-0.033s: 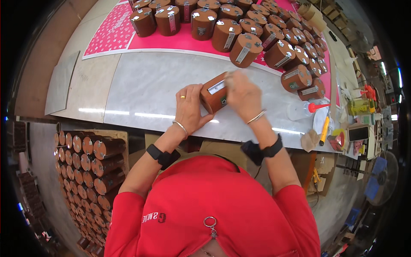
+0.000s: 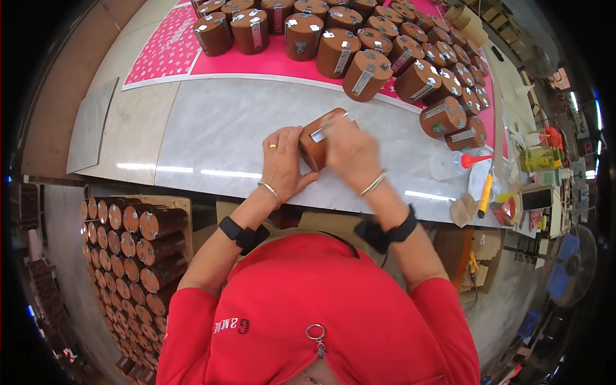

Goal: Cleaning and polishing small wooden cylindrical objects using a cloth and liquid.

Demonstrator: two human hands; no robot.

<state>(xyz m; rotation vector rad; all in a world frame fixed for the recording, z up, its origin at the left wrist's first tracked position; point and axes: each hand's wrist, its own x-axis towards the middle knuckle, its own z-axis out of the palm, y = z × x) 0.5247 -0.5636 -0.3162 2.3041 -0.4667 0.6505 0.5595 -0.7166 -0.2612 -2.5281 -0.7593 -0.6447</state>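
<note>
A brown cylindrical box (image 2: 310, 144) lies tilted on the grey tabletop, a silvery strip (image 2: 317, 135) along its upward side. My left hand (image 2: 282, 154) is wrapped round its left end, with a ring on one finger and the thumb at its lower edge. Over the box's right part and the strip is my right hand (image 2: 353, 151), smeared by motion. Its fingers are curled toward the strip, but whether they hold anything is hidden.
Many similar brown cylinders (image 2: 367, 76) stand on a pink sheet (image 2: 276, 61) at the far side. A clear bottle with a red nozzle (image 2: 471, 160) and a yellow marker (image 2: 486, 196) lie at right. More cylinders are stacked (image 2: 160, 221) at lower left.
My right hand has moved left and slightly toward me across the box, covering more of the strip. My left hand keeps its hold on the box.
</note>
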